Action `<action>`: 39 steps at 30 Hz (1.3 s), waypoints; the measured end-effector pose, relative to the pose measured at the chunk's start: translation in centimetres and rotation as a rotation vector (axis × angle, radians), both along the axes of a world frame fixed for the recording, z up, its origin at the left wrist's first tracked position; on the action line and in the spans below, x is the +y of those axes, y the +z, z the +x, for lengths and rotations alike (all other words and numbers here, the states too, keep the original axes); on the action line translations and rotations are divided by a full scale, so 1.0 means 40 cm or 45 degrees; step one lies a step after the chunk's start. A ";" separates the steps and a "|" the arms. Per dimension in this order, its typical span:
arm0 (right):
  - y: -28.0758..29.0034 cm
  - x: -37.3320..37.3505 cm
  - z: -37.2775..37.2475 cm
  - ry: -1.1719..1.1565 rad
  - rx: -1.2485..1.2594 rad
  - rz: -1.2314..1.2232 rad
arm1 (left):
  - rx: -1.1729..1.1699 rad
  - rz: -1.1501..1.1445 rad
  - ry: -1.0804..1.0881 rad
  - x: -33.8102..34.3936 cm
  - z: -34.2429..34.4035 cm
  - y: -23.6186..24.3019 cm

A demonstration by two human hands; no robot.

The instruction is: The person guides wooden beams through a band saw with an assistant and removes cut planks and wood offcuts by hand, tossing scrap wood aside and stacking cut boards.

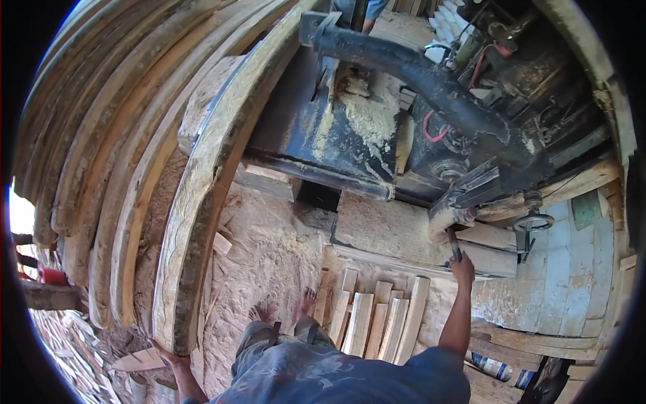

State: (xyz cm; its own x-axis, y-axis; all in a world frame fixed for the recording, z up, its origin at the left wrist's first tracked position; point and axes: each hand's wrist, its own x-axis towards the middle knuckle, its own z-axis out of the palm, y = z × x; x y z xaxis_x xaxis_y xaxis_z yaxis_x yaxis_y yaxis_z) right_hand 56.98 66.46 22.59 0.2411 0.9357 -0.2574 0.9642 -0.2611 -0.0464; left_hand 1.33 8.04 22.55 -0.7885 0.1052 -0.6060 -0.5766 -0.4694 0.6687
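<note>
A long, thick timber beam [202, 182] with a rough pale top and dark bark edge slants from the lower left up to the blade area of a sawing machine. My left hand [173, 358] is at the beam's near end, its fingers pressed round the end's left edge. On the right, my right hand [463, 268] is closed around a dark lever handle [454, 244] that sticks out of the machine's base. The black machine table [289, 128] is strewn with sawdust, and a heavy curved black arm [431, 74] arches over it.
Several curved timbers [101, 135] lie stacked along the left. Short sawn wood pieces [377, 320] lie by my bare feet [282, 310] on the sawdust-covered floor [262, 236]. A small handwheel [533, 222] stands at the right. Another person's leg [368, 25] shows behind the machine.
</note>
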 end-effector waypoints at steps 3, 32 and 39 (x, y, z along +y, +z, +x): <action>0.007 -0.155 0.003 -0.154 0.028 0.213 | -0.013 0.139 -0.054 -0.018 -0.007 -0.035; -0.285 -0.270 -1.003 -0.163 1.713 0.559 | 0.083 0.225 -0.034 0.581 -0.160 0.008; -0.099 -0.072 -1.199 0.041 1.475 -0.075 | 0.238 0.445 -0.557 0.992 -0.268 -0.069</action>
